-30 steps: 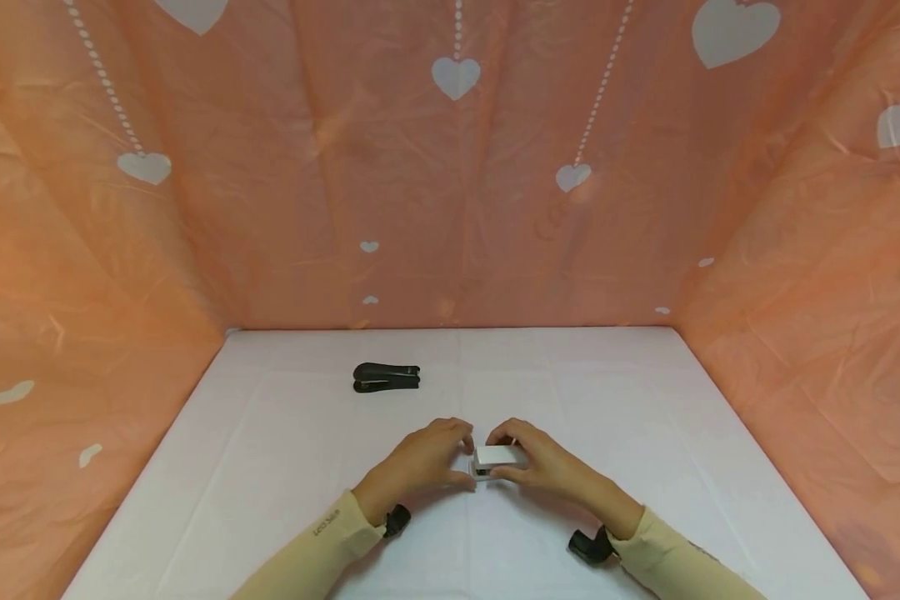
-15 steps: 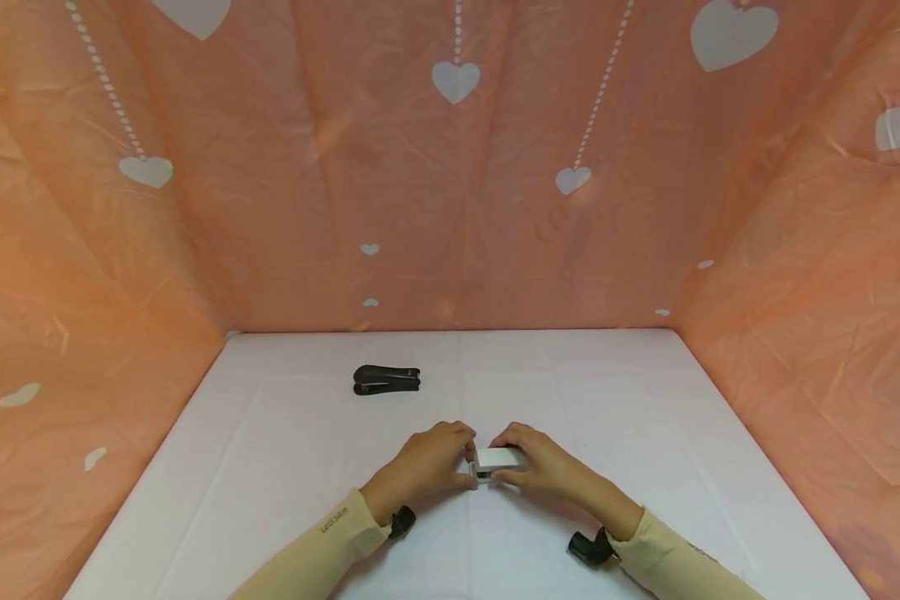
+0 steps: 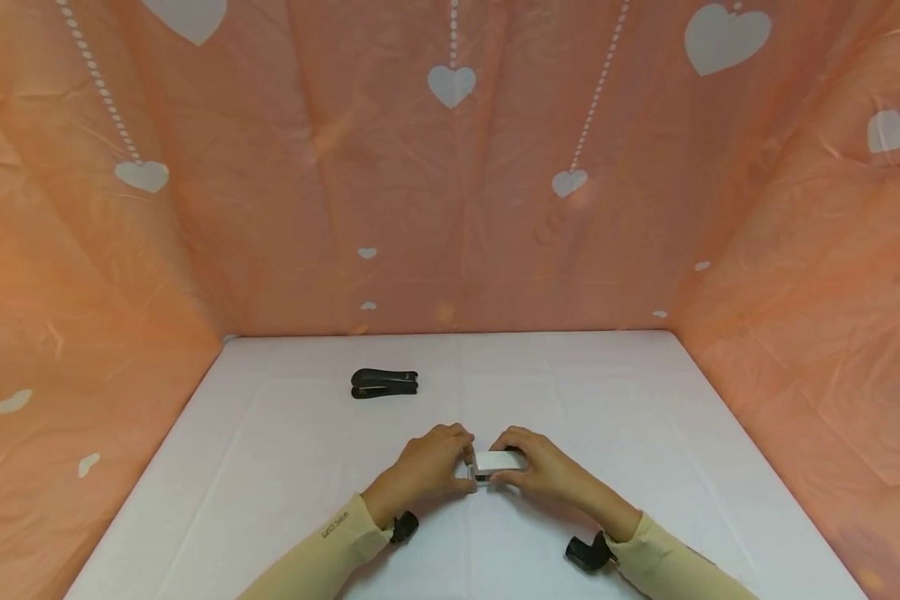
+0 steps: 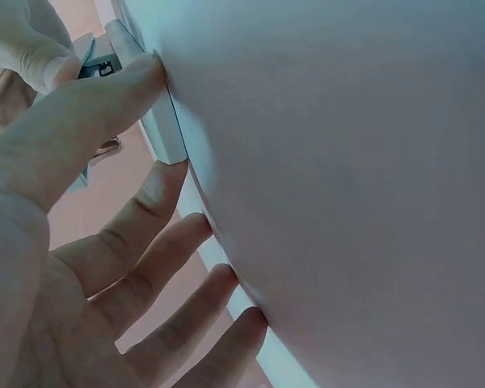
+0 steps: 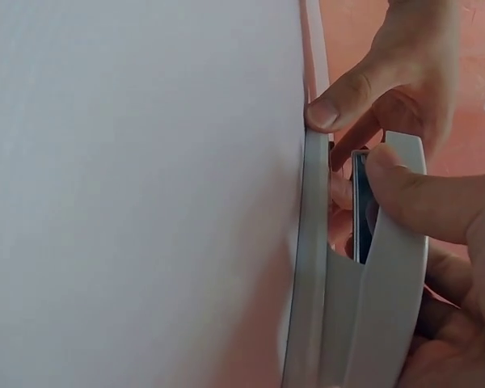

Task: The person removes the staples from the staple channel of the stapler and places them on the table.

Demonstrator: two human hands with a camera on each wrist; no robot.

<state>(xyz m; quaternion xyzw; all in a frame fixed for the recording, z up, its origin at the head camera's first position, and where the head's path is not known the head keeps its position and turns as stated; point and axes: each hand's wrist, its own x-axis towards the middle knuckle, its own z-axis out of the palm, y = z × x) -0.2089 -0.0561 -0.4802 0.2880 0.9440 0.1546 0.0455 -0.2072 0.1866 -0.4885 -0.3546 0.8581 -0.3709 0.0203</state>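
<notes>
A white stapler (image 3: pixel 498 460) sits on the table in front of the person, its upper arm raised off the base, as the right wrist view shows. My right hand (image 3: pixel 546 468) grips that upper arm (image 5: pixel 392 275) from the right, with the thumb on its near side. At the stapler's left end, my left hand (image 3: pixel 423 465) holds the base (image 4: pixel 163 133) between thumb and index finger. The other left fingers (image 4: pixel 158 267) are spread, their tips down at the table surface. A dark metal strip (image 5: pixel 360 206) shows between arm and base.
A black stapler (image 3: pixel 384 384) lies farther back on the white table (image 3: pixel 570 383), left of centre. Orange sheeting with pale hearts (image 3: pixel 450 208) walls the table at the back and both sides. Black wrist cameras (image 3: pixel 589 553) are strapped beneath both sleeves.
My left hand has moved slightly right, closer in on the end of the white stapler. The right hand keeps its grip; the head view has tilted slightly.
</notes>
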